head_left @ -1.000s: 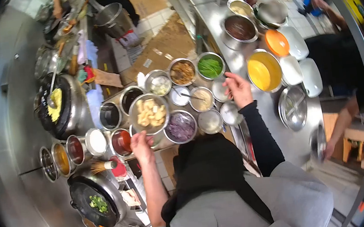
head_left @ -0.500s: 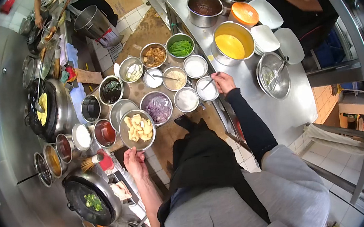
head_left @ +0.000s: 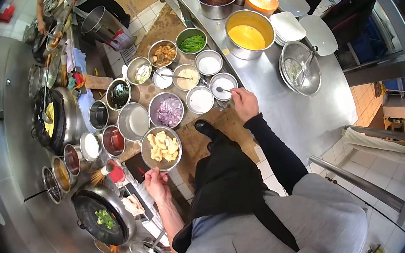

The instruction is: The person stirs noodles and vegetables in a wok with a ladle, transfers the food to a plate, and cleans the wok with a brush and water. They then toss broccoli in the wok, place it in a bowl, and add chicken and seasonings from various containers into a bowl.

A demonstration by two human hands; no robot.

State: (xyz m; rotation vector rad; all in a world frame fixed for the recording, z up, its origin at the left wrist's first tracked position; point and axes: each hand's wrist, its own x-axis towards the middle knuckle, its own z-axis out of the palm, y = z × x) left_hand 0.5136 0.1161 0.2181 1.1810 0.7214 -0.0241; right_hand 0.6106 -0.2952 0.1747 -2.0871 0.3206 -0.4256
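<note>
**Spoon in the seasoning, bowl held ready**

At centre frame the left hand (head_left: 155, 184) closes on the near rim of a steel bowl of fried pieces (head_left: 161, 148). It holds the bowl roughly level, just below the cluster of condiment bowls and clear of them. Right of centre, the right hand (head_left: 244, 103) pinches the handle of a spoon (head_left: 222, 90) between thumb and fingers. The spoon's tip sits in a bowl of white powder (head_left: 223, 85) (salt, sugar or starch, too fine to tell).

A bowl of chopped purple onion (head_left: 169, 112) lies between the two hands. A pot of yellow liquid (head_left: 248, 36) stands at upper right on the steel counter (head_left: 281, 117), and a black wok with green bits (head_left: 102, 219) sits at lower left.

The step in hand looks like taking up a measure of seasoning for the fried pieces. Whether the spoon is already loaded cannot be seen. Carrying it across would call for a level spoon over the onion bowl, with the held bowl kept steady beneath it.
</note>
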